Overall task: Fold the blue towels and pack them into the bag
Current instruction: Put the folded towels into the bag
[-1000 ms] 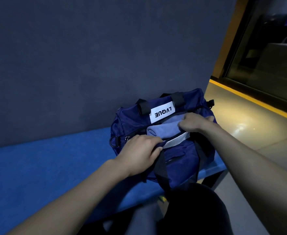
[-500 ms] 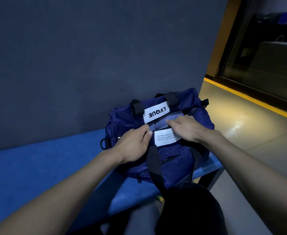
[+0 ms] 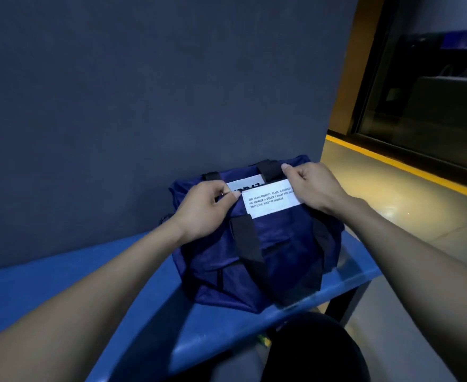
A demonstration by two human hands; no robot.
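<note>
Grip: left hand and right hand pinch navy duffel bag top edges; towel, earlier visible, now hidden.

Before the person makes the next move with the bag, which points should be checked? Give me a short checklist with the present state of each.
1. Left hand grips the top edge of the bag: ok.
2. Right hand pinches the top edge near the white label: ok.
3. The two sides of the opening are drawn together: ok, no gap shows between the hands.
4. No towel sticks out of the bag: ok, none is visible.
5. Zipper closed: cannot tell, the hands and label cover it.
6. Bag rests fully on the blue bench: ok, though it sits near the bench's end.
</note>
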